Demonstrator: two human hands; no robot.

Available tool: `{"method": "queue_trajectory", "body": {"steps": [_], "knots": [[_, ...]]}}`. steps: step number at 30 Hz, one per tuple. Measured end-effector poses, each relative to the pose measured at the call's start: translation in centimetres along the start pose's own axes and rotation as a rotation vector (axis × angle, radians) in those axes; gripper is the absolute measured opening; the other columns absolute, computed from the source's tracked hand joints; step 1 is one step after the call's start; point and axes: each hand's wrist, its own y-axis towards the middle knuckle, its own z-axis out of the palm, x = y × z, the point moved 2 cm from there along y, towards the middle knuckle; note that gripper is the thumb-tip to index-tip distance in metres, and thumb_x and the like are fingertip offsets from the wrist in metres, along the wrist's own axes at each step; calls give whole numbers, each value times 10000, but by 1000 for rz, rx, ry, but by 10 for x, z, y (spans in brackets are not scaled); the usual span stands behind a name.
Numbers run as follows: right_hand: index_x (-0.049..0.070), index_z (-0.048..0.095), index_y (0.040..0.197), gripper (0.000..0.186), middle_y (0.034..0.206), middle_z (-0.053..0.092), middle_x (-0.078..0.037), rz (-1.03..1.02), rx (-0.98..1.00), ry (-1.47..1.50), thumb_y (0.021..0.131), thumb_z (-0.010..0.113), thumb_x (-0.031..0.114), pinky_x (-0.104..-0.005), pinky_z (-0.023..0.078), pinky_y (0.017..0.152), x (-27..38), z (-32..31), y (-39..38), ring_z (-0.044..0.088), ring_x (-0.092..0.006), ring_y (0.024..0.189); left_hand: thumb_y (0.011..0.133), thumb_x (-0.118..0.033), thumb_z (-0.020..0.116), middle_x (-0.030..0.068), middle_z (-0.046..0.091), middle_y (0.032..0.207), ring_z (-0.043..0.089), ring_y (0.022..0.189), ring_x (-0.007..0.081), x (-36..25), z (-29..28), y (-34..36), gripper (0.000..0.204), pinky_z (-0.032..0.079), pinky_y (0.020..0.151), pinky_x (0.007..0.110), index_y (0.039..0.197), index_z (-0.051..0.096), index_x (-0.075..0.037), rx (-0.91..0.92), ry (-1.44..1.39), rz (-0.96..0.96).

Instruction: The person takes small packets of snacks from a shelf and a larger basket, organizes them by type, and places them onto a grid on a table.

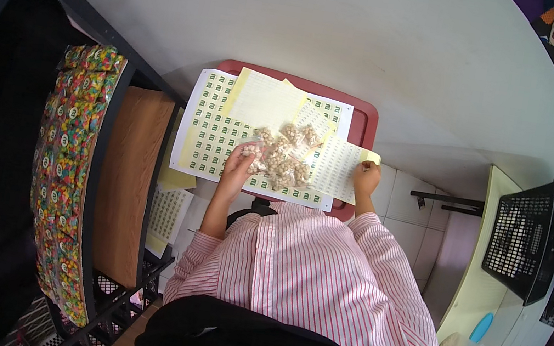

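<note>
My left hand (240,164) grips a small clear bag (254,155) of pale, lumpy pieces, beside several similar bags (288,172) piled in the middle. They lie on a large white sheet (209,134) with rows of small green printed stickers, which rests on a maroon board (364,114). A pale yellow sheet (267,96) covers the upper middle of it. At the right, my right hand (367,176) has its fingers pinched at the corner of a sheet of small labels (337,168) with a yellow edge.
A rack at the left holds packs of colourful items (69,171) beside a wooden panel (124,186). More label sheets (166,217) lie below the board. A black basket (518,238) and blue oval object (481,327) are on a cream shelf (466,294) at the right. A wall stands behind.
</note>
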Motion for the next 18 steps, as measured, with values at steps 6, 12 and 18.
{"method": "queue_trajectory", "body": {"steps": [6, 12, 18], "knots": [[8, 626, 760, 127, 742, 608, -155, 140, 79, 153, 689, 592, 108, -296, 446, 680, 18, 2, 1, 584, -246, 728, 845, -71, 448, 48, 561, 929, 514, 766, 64, 7, 0, 0, 286, 428, 610, 193, 1130, 436, -45, 17, 79, 50], [10, 624, 899, 232, 1044, 563, -118, 231, 689, 930, 770, 535, 182, -286, 379, 810, 123, -15, -38, 505, -174, 945, 832, -63, 471, -12, 539, 790, 414, 612, 6, 14, 2, -5, 303, 328, 530, 149, 1131, 440, -22, 17, 117, 74], [12, 611, 824, 163, 1144, 482, -133, 11, 943, 1003, 759, 573, 156, -325, 308, 907, 193, -24, -87, 444, -205, 1042, 832, -61, 474, 8, 546, 857, 467, 681, 23, 9, 8, -14, 298, 367, 583, 159, 1125, 437, -14, 25, 196, 50]]}}
